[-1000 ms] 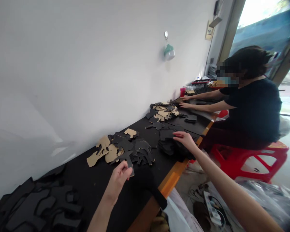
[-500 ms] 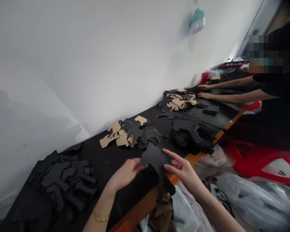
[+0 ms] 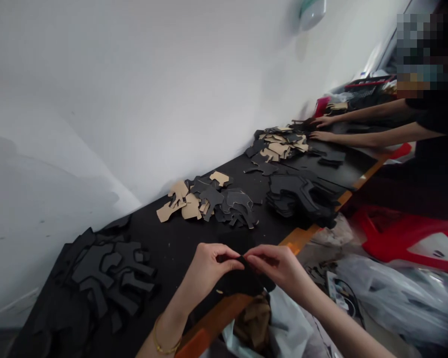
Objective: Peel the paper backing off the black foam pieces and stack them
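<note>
My left hand and my right hand meet over the front edge of the black table, thumb and forefinger of each pinched together. Between the fingertips is a dark cut-out piece, seen nearly edge-on and hard to tell from the tabletop. Just beyond my hands lies a loose heap of black and tan cut-outs. On the left spreads a pile of black cut-outs, while a stack of black cut-outs stands to the right of my hands.
Another person's hands rest by a farther heap of black and tan cut-outs. A white wall runs behind the table. Orange edging lines its front. Below are an open bag, a red plastic chair and clear plastic wrap.
My hands have come together from the piece's two sides into a close pinch. The piece has turned from showing its flat face to nearly edge-on. The camera view has tipped slightly.
</note>
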Motion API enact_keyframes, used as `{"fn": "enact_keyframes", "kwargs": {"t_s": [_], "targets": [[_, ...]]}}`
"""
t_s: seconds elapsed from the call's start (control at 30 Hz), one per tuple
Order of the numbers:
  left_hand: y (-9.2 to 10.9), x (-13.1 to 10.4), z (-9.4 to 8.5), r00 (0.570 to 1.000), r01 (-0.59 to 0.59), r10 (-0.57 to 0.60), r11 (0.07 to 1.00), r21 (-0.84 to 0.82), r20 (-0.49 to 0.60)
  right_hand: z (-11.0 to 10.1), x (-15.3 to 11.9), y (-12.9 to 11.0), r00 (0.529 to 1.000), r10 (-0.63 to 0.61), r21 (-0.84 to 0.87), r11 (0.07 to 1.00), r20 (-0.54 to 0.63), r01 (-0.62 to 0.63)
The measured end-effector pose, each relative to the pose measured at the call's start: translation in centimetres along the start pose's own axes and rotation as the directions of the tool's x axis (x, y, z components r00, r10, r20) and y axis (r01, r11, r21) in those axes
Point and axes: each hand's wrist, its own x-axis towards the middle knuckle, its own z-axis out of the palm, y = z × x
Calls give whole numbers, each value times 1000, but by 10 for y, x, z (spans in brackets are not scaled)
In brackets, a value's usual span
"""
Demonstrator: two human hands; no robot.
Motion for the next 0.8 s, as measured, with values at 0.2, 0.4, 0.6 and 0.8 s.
{"fn": "enact_keyframes", "kwargs": {"t_s": [0.2, 0.4, 0.6, 0.8], "targets": [[0, 0, 0, 997, -75, 74, 996, 52, 32, 3, -2, -7, 990, 31, 137, 989, 136, -49], [1, -1, 0, 990, -132, 130, 991, 33, 49, -3, -2, -10, 969, 42, 249, 963, 242, -104], [-1, 0, 0, 957, -289, 290, 951, 114, 12, -2, -2, -8, 967, 33, 290, 951, 254, -108], [1, -7, 1, 740, -567, 673, 634, 526, -12, 7, -2, -9, 987, 2, 232, 972, 158, -39]]}}
